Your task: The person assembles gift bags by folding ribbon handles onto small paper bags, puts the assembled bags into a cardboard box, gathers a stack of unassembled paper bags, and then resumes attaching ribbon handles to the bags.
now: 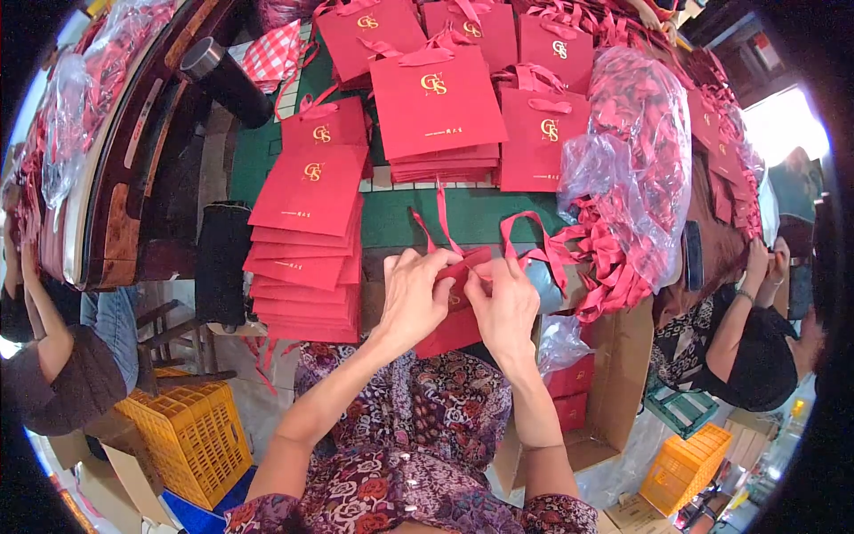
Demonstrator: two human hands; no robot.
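A small red paper gift bag (pixel 445 334) is held in front of my body, partly hidden by my hands. My left hand (pixel 411 298) is closed on its upper left part, thumb and fingers pressed together. At the top edge, my right hand (pixel 504 307) makes a pinch on a red ribbon, though the fingertips hide the exact grip. One ribbon strand (pixel 442 218) rises above the bag. Another ribbon loop (pixel 534 221) curves beyond my right hand toward a heap of loose red ribbons (pixel 614 258).
Stacked red bags (pixel 307 209) stand at left, with more stacks (pixel 440 102) beyond. Clear plastic (pixel 636 151) covers ribbons at right, near a dark phone (pixel 693 255). A black flask (pixel 227 80) stands far left. An open cardboard box (pixel 614 392) sits below. Co-workers (pixel 752 338) flank me.
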